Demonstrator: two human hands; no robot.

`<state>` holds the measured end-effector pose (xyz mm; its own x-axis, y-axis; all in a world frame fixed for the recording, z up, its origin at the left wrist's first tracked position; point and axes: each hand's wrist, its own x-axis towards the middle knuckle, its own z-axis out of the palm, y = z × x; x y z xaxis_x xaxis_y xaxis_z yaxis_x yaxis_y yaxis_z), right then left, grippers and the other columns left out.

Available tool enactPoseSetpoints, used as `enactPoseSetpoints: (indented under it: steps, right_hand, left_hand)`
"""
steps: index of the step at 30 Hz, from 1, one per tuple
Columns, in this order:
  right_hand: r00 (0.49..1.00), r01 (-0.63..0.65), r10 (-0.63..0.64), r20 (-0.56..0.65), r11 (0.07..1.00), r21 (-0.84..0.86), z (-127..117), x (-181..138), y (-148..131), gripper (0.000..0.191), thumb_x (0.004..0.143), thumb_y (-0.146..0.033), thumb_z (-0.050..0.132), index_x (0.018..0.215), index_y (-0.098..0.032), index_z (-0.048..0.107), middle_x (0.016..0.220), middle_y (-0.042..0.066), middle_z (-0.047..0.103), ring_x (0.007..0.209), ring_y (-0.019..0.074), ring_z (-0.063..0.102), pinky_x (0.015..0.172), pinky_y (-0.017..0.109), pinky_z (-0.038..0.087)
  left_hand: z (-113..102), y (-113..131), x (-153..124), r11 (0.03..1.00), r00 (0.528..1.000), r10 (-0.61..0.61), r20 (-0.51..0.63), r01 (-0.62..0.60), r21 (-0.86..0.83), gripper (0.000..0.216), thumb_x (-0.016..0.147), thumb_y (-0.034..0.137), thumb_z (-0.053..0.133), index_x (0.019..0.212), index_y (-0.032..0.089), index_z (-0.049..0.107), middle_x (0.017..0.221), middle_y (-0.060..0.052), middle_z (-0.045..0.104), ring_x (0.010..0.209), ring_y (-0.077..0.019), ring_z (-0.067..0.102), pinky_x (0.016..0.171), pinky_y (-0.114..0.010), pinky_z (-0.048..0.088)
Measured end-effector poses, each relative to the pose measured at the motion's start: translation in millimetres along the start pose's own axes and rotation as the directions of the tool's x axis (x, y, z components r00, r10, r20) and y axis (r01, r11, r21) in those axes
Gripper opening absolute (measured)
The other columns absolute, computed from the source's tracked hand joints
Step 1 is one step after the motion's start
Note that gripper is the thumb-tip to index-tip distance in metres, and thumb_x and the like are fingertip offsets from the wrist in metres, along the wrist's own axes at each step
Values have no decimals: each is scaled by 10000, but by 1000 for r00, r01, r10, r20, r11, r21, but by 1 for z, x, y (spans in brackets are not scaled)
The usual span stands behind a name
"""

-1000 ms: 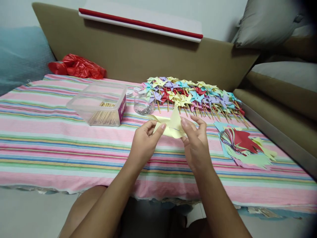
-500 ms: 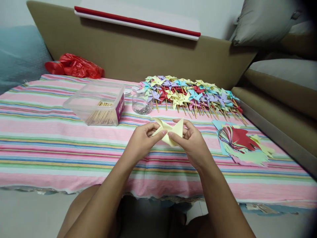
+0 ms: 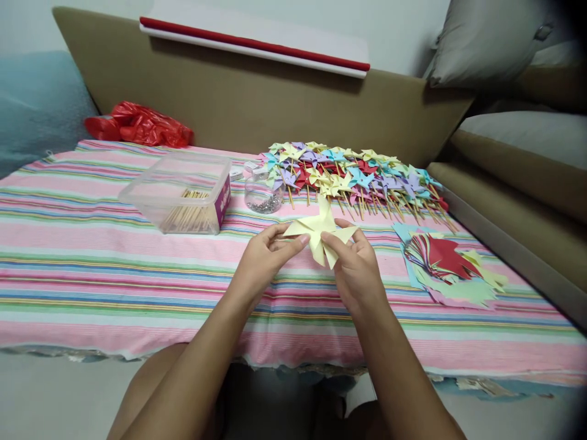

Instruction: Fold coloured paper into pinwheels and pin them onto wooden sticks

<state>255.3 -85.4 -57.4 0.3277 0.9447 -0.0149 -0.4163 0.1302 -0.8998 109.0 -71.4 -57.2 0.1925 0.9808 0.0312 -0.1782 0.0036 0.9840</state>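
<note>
A pale yellow paper pinwheel [image 3: 316,229], with no stick visible on it, is held up between both hands above the striped cloth. My left hand [image 3: 263,256] pinches its left blade between thumb and fingers. My right hand [image 3: 358,263] grips it from the right, thumb pressed near the centre and fingers behind the paper. The pinwheel's blades spread outward, one pointing up. Beyond the hands stands a clear round container [image 3: 265,195] with small metal pieces at its bottom.
On the striped cloth [image 3: 114,269], a clear plastic box [image 3: 151,198] of wooden sticks stands left. Many finished pinwheels [image 3: 362,176] on sticks lie at the back right. Cut paper pieces [image 3: 452,260] are stacked on the right. A red plastic bag [image 3: 142,125] lies back left.
The yellow paper has turned and opened into a spread pinwheel shape. My right thumb has shifted onto its centre, and my left thumb has moved slightly away from it.
</note>
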Motion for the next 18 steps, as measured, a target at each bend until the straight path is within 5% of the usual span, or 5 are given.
enactPoseSetpoints:
  steps: [6, 14, 18]
  right_hand:
    - [999, -23, 28, -23, 982, 186, 13, -5, 11, 513, 638, -243, 858, 1032, -241, 530, 857, -30, 727, 800, 147, 698, 733, 263, 544]
    - [1000, -18, 18, -4, 990, 137, 19, -13, 19, 562, 628, -253, 865, 1062, -251, 507, 866, -21, 737, 799, 157, 701, 746, 281, 546]
    - [999, 41, -41, -15, 999, 26, 17, -12, 18, 465, 752, -304, 764, 1127, -264, 492, 820, -34, 688, 775, 156, 674, 731, 297, 541]
  left_hand:
    - [22, -12, -4, 971, 1000, 4, -24, -9, -240, 311, 758, 357, 838, 971, 160, 724, 969, -40, 708, 894, -155, 638, 804, -256, 495]
    - [25, -12, -3, 944, 984, 16, -178, -73, -321, 263, 723, 352, 861, 781, 144, 711, 781, -2, 677, 725, -112, 588, 686, -220, 476]
    - [21, -11, -1, 930, 973, 10, -232, -94, -354, 283, 711, 368, 868, 747, 146, 695, 759, -2, 664, 704, -116, 580, 654, -224, 466]
